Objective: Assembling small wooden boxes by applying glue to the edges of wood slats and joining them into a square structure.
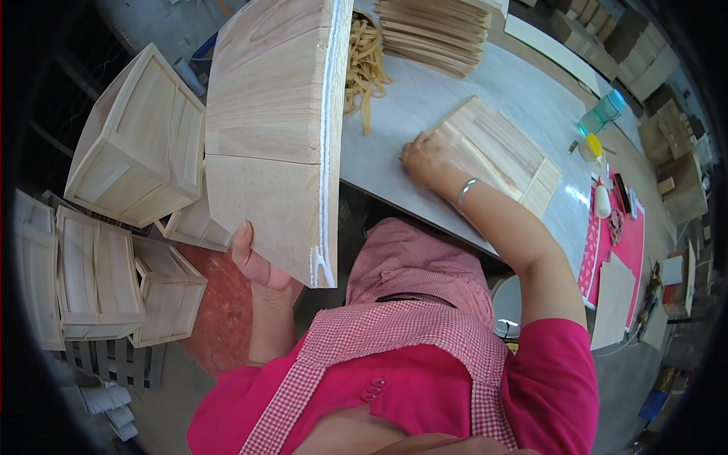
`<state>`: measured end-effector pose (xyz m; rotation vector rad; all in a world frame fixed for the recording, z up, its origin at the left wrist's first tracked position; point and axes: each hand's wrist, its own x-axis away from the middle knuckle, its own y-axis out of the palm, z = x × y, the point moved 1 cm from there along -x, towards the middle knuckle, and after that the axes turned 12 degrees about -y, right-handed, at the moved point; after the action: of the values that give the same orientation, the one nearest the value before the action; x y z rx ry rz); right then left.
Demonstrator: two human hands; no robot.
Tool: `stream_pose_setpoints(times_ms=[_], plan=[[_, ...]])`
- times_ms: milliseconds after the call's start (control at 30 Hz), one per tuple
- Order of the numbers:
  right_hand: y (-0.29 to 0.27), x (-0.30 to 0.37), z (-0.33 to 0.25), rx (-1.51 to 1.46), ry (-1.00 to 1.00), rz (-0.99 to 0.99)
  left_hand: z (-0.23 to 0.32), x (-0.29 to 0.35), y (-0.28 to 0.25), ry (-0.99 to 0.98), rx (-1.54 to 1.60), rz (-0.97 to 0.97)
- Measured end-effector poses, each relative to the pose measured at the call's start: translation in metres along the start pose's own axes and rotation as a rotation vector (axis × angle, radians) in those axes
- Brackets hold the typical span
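My left hand grips the lower corner of a large pale wooden box piece, thumb on its outer face. The piece stands on edge to the left of the table, its panels meeting at an angle. A wavy white bead of glue runs along its edge, with a forked smear at the bottom end. On the table, my right hand has its fingers curled at the left edge of a flat wooden panel. The fingertips are partly hidden.
Stacked thin wooden boards and tan rubber-like bands are at the table's far side. To the right are a teal bottle, a yellow-lidded container and a white glue bottle. Several wooden boxes crowd the left.
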<state>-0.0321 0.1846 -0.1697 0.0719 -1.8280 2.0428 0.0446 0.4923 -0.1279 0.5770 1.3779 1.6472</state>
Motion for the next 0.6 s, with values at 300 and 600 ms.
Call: stream_pose_setpoints(times_ms=[300, 600], plan=[[-0.050, -0.004, -0.024, 0.077, -0.360, 0.660, -0.003, -0.020, 0.001, -0.005, -0.013, -0.031], [-0.046, -0.028, -0.098, -0.251, -0.340, 1.038, 0.005, -0.022, 0.020, -0.096, -0.066, -0.194]])
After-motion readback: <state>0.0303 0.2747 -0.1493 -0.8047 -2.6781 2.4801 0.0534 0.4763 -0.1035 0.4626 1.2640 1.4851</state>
